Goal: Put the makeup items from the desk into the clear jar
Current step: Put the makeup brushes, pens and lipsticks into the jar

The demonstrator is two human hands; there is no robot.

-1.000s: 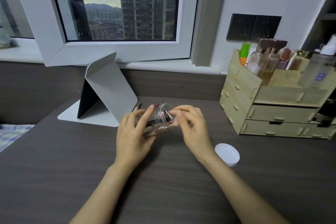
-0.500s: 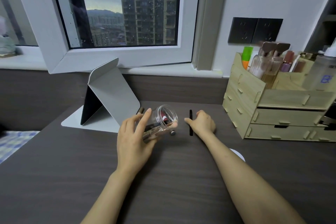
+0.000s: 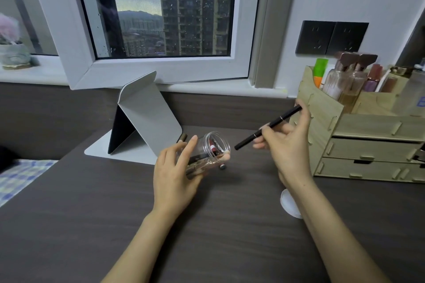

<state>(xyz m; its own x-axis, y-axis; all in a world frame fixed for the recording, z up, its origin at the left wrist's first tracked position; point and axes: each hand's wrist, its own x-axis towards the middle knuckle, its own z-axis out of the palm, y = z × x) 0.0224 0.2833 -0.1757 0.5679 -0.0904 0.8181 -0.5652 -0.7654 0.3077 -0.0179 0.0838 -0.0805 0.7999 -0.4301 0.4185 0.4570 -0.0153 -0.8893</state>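
Observation:
My left hand (image 3: 177, 172) grips the clear jar (image 3: 210, 153), tilted on its side above the dark desk (image 3: 115, 213) with its open mouth facing right. Inside it lie a red-tipped item and other makeup pieces. My right hand (image 3: 287, 147) holds a thin black makeup pencil (image 3: 268, 130) slanted in the air, its lower tip a short way right of the jar's mouth. A small dark item (image 3: 222, 166) lies on the desk just under the jar's rim. A brownish stick (image 3: 182, 138) pokes out behind my left fingers.
The jar's white lid (image 3: 287, 202) lies on the desk, partly hidden by my right forearm. A wooden drawer organizer (image 3: 368, 140) with bottles stands at the right. A folded tablet stand (image 3: 142, 119) sits at the back, below the window.
My right hand has picked the black pencil up from the desk and raised it toward the jar's mouth. My left hand has kept the jar tilted in the same spot.

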